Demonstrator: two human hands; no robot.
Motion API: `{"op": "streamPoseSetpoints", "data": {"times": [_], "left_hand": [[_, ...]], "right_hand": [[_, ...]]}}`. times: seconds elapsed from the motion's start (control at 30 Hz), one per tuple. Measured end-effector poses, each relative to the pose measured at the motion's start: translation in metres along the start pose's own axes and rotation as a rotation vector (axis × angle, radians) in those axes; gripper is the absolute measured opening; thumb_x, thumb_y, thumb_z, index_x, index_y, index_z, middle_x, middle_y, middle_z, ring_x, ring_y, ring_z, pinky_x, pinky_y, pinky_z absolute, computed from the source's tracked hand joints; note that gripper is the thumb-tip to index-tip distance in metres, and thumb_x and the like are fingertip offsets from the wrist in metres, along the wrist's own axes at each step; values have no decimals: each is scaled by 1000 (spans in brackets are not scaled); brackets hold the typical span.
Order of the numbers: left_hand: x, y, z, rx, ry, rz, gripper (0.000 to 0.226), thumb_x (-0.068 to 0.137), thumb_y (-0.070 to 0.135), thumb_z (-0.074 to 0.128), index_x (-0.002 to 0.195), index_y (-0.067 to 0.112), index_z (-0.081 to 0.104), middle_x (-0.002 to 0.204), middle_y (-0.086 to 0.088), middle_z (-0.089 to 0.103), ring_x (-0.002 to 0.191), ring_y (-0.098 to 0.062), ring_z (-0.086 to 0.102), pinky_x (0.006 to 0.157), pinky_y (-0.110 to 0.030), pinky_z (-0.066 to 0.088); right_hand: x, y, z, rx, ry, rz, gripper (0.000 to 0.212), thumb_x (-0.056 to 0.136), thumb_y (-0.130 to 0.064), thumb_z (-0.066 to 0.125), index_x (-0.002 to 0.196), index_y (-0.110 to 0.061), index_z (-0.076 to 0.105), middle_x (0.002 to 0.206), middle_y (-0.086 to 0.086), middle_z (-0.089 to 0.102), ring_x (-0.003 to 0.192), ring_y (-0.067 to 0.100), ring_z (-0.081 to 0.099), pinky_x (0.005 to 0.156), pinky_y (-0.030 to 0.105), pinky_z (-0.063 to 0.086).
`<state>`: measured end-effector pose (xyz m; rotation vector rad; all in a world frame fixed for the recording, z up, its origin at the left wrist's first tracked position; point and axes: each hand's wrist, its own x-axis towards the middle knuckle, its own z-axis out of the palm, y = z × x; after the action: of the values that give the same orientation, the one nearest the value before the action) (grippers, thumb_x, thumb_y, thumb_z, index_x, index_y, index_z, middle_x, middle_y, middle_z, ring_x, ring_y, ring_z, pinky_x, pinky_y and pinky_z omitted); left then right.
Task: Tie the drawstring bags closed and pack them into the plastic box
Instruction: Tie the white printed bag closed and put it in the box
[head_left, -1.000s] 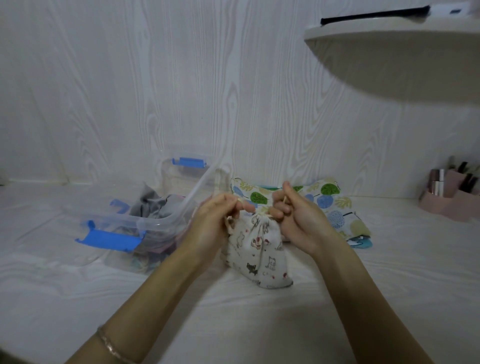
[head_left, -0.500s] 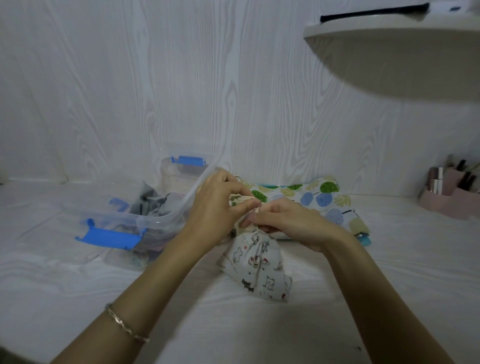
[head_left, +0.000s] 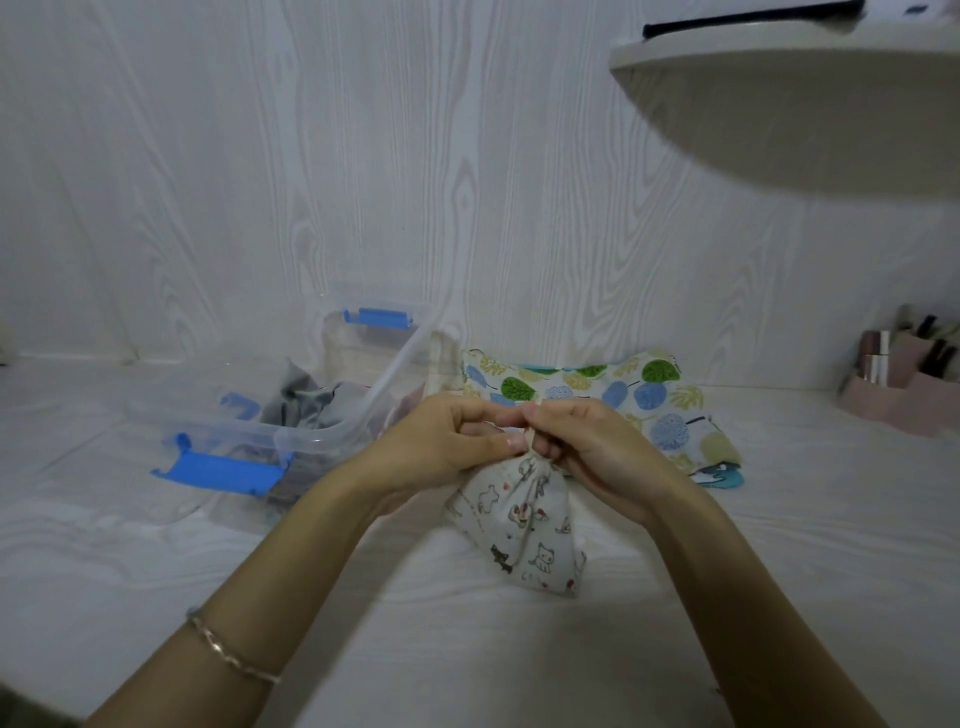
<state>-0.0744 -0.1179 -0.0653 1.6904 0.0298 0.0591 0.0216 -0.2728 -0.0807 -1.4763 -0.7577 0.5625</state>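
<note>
- the cat-print bag (head_left: 524, 525) lies on the white table (head_left: 156, 545) at the centre of the view. its gathered neck is raised toward 12 o'clock and its body sags toward 6 o'clock, likely so the weight keeps the neck taut while it is tied.
- the left hand (head_left: 447, 441) comes in from 8 o'clock. its thumb and forefinger are pressed together, pinching the cord (head_left: 529, 441) right at the neck.
- the right hand (head_left: 597, 447) comes in from 4 o'clock with its fingers curled inward, pinching the same cord from the other side. the 2 hands touch at the fingertips, which suits forming a knot.
- whether the knot is finished cannot be told, as the fingers cover it. a loose length of cord hangs down the front of the bag.
- the box (head_left: 387, 371) stands open at 10 o'clock of the hands, near enough to drop the bag in. grey cloth (head_left: 301, 400) shows inside, but how many bags it holds cannot be told.
- the leaf-print bag (head_left: 623, 395) lies flat at 1 o'clock, just behind the hands, apparently waiting its turn.
- counted: 2 hands, 1 cat-print bag, 1 leaf-print bag, 1 box, 3 blue clips (head_left: 218, 470) in view.
- also 1 bracelet (head_left: 228, 657) on the left wrist, 1 pink tray (head_left: 904, 384) far off at 3 o'clock, and 1 shelf (head_left: 779, 104) high at 1 o'clock.
</note>
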Motion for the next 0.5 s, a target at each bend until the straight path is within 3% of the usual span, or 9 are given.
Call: {"op": "streamPoseSetpoints", "data": {"times": [0.07,0.17,0.23,0.3,0.4,0.5], "left_hand": [[0,-2,0,12,54,10,22,84,6,68,105,10,71,93,-3,76,90,-9,71,78,-15,54],[-2,-4,1,119,115,32,12,84,7,69,89,17,75,86,7,76,81,0,70,70,-9,50],[-4,-3,2,287,149,64,12,87,11,67,83,20,74,68,16,71,65,11,62,60,-4,43],[-5,-2,2,460,194,88,12,89,18,65,79,23,71,59,16,63,53,11,53,54,-4,38],[-7,-4,0,695,263,105,15,91,26,62,76,26,66,67,12,59,59,5,51,55,-10,35],[-11,-7,0,785,288,89,14,92,29,59,81,25,67,79,11,64,73,-1,56,63,-18,38]], "right_hand": [[0,1,-1,13,22,-19,24,95,-20,55,91,-11,77,63,-3,53,64,7,43,70,21,39],[0,3,2,-31,59,-32,26,94,-14,57,96,10,69,67,-10,66,74,4,61,81,23,45],[-1,6,5,-33,86,-25,26,93,-13,60,83,11,68,82,-6,74,94,8,68,90,26,47],[-3,8,5,-21,154,-15,27,91,-11,62,67,0,66,96,1,76,102,7,67,94,26,47],[-3,10,3,-4,244,-16,28,89,-11,64,61,-6,67,96,3,76,101,3,67,99,27,45],[-5,11,7,-18,264,-33,27,88,-10,64,62,-7,69,91,7,75,96,3,68,94,26,46]]}}
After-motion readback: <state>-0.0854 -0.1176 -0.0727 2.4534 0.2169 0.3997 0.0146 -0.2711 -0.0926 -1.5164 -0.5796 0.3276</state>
